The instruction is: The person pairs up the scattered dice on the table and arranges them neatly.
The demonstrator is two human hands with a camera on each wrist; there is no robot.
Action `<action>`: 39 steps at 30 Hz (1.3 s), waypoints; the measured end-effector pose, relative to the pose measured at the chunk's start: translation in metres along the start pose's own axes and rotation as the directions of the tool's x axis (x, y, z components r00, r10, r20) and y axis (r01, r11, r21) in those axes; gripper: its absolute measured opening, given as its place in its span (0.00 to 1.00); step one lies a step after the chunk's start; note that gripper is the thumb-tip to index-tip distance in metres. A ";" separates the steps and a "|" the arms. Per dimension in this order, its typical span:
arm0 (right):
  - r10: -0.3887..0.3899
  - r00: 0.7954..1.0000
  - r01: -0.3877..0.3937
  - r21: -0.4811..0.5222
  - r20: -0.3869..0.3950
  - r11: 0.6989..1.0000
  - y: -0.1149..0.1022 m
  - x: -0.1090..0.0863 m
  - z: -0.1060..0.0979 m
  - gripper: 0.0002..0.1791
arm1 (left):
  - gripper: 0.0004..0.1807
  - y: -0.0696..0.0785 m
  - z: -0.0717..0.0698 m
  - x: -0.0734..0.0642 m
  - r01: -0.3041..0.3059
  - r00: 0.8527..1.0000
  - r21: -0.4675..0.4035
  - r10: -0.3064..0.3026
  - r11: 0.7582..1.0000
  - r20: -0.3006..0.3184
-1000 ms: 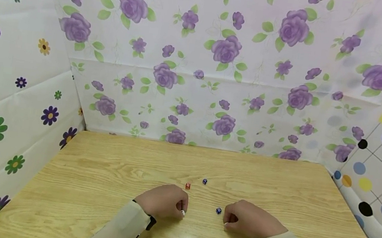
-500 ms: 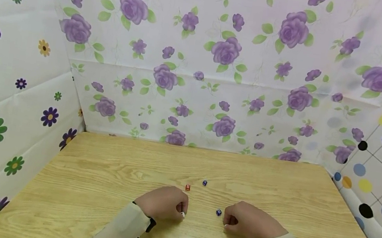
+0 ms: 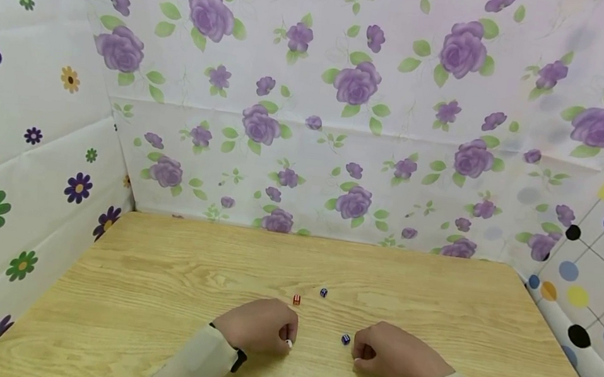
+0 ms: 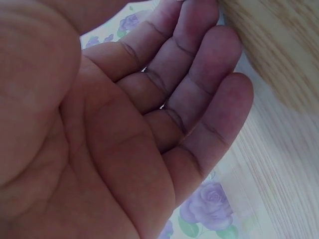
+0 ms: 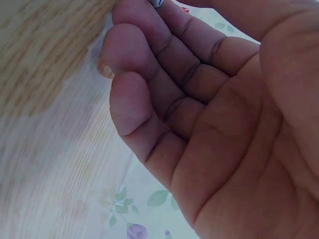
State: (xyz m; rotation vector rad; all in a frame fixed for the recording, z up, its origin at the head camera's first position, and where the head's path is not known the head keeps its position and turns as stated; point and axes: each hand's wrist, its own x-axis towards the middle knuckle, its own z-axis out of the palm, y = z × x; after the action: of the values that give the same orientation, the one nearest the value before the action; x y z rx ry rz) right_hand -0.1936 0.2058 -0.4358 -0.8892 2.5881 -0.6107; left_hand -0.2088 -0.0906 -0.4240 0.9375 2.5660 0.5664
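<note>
Red die (image 3: pixel 296 300) is seen on the desk (image 3: pixel 184 256) past the left hand (image 3: pixel 256 324), one blue die (image 3: pixel 324 293) near it, another blue die (image 3: pixel 346 339) beside the right hand (image 3: pixel 399 355); nothing's been shifted lately, so no progress, seemingly. Left wrist: fingers (image 4: pixel 222 107) bent, whether anything's pinched can't be told. Right wrist: ditto.

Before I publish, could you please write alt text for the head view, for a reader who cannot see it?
A person's left hand and right hand curl over a wood-grain table, the left seemingly pinching a small white thing. A red die and a blue die lie farther back; a second blue die lies beside the right hand.
</note>
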 end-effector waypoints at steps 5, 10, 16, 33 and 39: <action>0.000 1.000 0.000 -0.003 0.001 1.000 0.002 0.000 0.001 0.10 | 0.09 -0.001 0.001 0.000 -0.007 1.000 0.003 0.007 1.000 0.006; -0.026 1.000 0.025 -0.020 -0.014 0.999 0.001 0.003 0.001 0.10 | 0.08 0.001 0.000 0.000 -0.017 1.000 0.026 0.017 1.000 0.008; -0.038 0.998 0.037 -0.047 -0.041 0.998 -0.001 0.004 0.000 0.10 | 0.10 0.002 -0.001 -0.001 -0.024 1.000 0.036 0.023 0.999 0.009; -0.042 0.997 0.041 -0.019 -0.062 0.999 -0.002 0.005 -0.002 0.05 | 0.08 0.002 -0.006 0.000 -0.081 0.997 0.055 0.082 0.995 -0.011; -0.066 0.995 0.064 -0.033 -0.078 0.997 -0.001 0.007 -0.002 0.04 | 0.08 0.002 -0.006 0.001 -0.075 0.997 0.071 0.076 0.995 -0.007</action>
State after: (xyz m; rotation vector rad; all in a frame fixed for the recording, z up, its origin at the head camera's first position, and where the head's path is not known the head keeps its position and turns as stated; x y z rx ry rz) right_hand -0.1988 0.2012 -0.4343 -0.9812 2.6543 -0.6385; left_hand -0.2111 -0.0896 -0.4179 1.0619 2.5831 0.5054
